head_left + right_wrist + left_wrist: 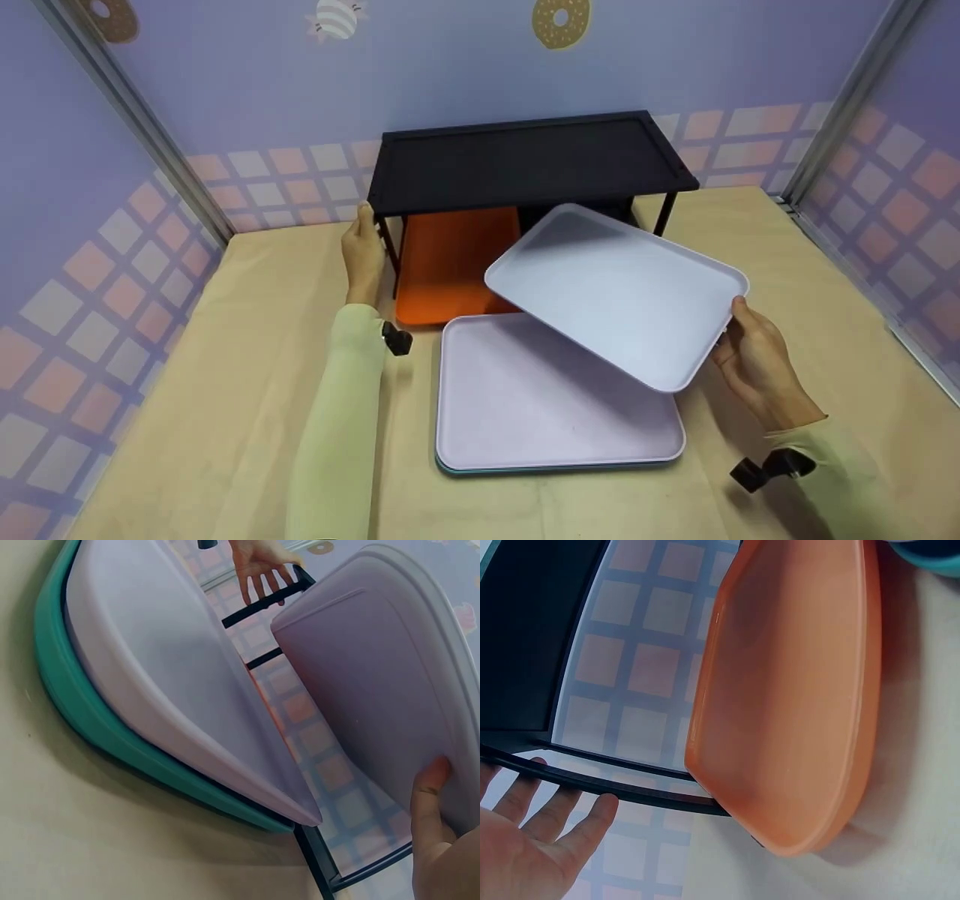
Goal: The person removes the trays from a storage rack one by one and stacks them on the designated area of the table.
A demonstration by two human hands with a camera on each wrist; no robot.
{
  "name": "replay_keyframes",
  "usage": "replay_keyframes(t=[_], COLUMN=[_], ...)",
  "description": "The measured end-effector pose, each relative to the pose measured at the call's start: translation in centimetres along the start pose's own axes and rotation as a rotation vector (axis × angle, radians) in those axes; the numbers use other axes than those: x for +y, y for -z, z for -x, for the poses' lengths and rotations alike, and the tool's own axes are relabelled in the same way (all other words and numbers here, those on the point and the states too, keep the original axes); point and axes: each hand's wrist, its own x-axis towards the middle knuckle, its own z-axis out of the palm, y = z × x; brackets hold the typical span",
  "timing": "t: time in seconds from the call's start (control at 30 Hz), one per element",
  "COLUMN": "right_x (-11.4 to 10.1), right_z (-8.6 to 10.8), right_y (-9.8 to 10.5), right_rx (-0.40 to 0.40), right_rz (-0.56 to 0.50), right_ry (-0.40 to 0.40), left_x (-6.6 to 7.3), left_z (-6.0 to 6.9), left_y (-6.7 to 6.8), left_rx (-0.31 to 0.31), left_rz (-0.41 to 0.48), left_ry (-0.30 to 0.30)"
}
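My right hand (761,367) grips the near right corner of a pale bluish-white tray (619,292), raised and tilted. One digit lies along the tray's underside in the right wrist view. Beneath it a pale pink-lilac tray (555,412) lies on a teal tray (90,720). My left hand (364,251) touches the front left corner and leg of a black rack (525,161), its fingers fairly straight and spread in the left wrist view. An orange tray (457,262) lies under the rack's left side, its front edge sticking out.
Everything stands on a beige-covered table (225,420). Behind the rack rises a purple wall (465,60) with checked and donut patterns, and more walls close in both sides. A dark area under the rack's right side is partly hidden by the raised tray.
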Motion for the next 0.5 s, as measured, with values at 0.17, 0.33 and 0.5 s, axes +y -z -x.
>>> replay_keyframes(t=[0.17, 0.33, 0.5], right_x=[0.01, 0.07, 0.04], right_z=[0.02, 0.10, 0.19], right_y=[0.01, 0.08, 0.10], right_rx=[0.017, 0.022, 0.012], right_rz=[-0.003, -0.007, 0.021], right_ry=[-0.013, -0.025, -0.028], left_x=[0.03, 0.03, 0.04], left_z=[-0.01, -0.04, -0.01], left_y=[0.09, 0.09, 0.04], left_rx=[-0.008, 0.002, -0.001], left_rz=[0.000, -0.022, -0.012], left_ry=[-0.004, 0.000, 0.008])
